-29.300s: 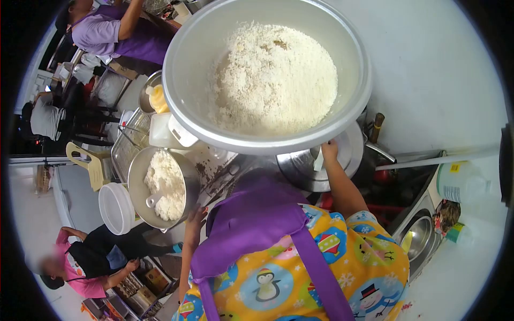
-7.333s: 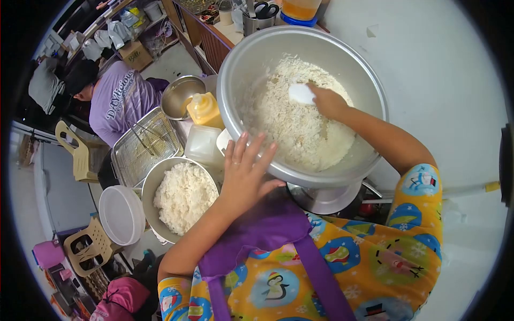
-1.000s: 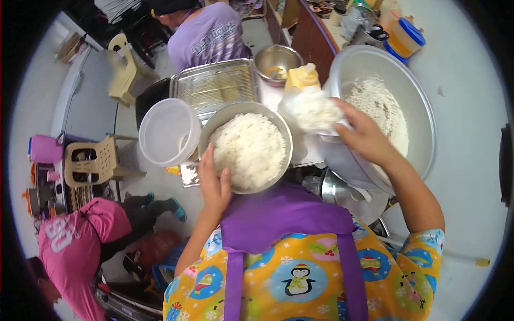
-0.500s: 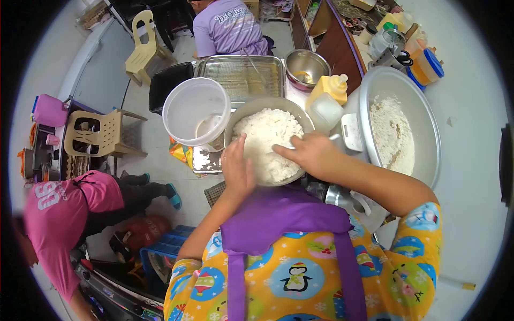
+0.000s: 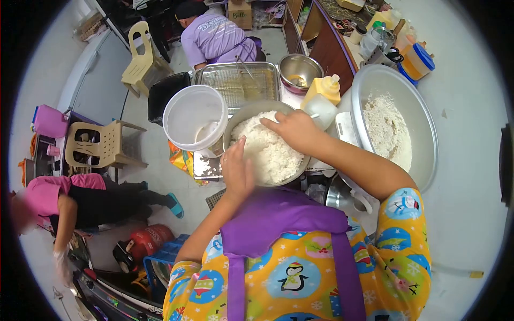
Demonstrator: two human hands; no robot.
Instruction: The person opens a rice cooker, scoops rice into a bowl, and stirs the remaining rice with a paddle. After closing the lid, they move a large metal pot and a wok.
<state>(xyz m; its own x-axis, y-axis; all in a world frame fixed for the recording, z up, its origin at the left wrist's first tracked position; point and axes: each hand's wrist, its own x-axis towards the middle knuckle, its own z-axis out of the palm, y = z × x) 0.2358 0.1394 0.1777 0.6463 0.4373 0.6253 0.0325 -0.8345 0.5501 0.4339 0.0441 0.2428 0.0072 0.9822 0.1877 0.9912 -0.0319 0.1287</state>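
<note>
White cooked rice fills a round metal pot in front of me. My right hand is closed over the far side of the rice, around a white-handled rice paddle. Only the handle's end shows past my hand; the blade is hidden. At the pot's left rim, my left hand rests with its fingers stretched out along the edge of the rice. A clear plastic tub stands just beyond my left hand.
To the right, a large grey tub holds white flour. Behind the pot are a wire-racked tray, a steel bowl and a yellow bottle. One person crouches ahead; another bends at left.
My right hand has moved away and left across the rice with the paddle. My left hand stays at the rim. The person at left has turned and shifted.
</note>
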